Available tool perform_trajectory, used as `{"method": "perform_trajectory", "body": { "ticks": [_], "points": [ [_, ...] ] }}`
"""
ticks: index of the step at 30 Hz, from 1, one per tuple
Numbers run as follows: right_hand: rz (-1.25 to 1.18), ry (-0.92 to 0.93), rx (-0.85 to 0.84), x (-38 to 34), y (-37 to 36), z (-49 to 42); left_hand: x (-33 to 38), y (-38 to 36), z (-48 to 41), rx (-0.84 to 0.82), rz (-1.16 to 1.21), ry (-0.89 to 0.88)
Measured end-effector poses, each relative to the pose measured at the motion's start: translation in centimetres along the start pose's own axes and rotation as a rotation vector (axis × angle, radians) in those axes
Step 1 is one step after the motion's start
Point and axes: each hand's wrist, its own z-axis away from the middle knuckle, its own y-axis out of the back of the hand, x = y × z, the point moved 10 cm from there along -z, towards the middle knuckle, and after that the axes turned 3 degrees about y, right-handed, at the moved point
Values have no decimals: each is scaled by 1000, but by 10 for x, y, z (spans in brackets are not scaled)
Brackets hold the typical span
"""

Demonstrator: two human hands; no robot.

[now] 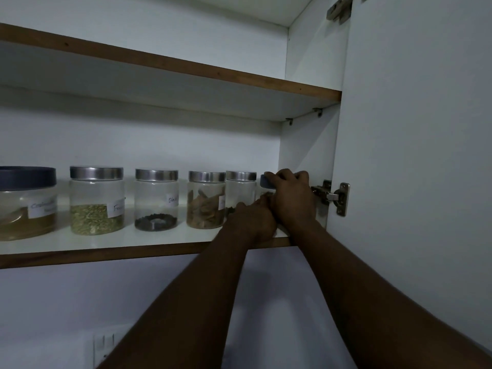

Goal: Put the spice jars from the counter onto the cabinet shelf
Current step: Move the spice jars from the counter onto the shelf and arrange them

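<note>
Both my hands are reaching up to the right end of the lower cabinet shelf [133,239], right of frame centre. My right hand [291,198] is wrapping its grip around the last jar [266,182], fingers curling over its dark blue lid; most of that jar is hidden behind my hands. My left hand [253,219] is sitting lower, against the jar's base at the shelf edge, grip closing around the bottom as far as I can tell, fingers partly hidden.

Five more jars are standing upright in a row to the left on the same shelf: a big blue-lidded jar [26,203] at the far left edge, then a jar of green seeds [97,201], a jar of black peppercorns [156,201], a jar of brown bark pieces [206,201], and a silver-lidded jar [241,193] just beside the held one.

The cabinet door [412,155] is hanging open at the right, hinge [332,197] just right of my right hand.
</note>
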Motion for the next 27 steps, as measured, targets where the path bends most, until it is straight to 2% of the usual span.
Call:
{"method": "perform_trajectory", "body": {
  "ticks": [4,13,20,23,27],
  "points": [
    [133,41,-64,-3,-14,-19,-5,-4,-6,-28,2,6],
    [148,22,-134,17,-50,-54,-23,13,2,225,206,168],
    [251,28,-196,20,-67,-66,-34,26,21,312,276,324],
    [222,42,-186,20,-76,-69,-33,30,27,338,290,355],
    [49,44,-221,26,-92,-71,-38,34,33,381,344,395]
  ]
}}
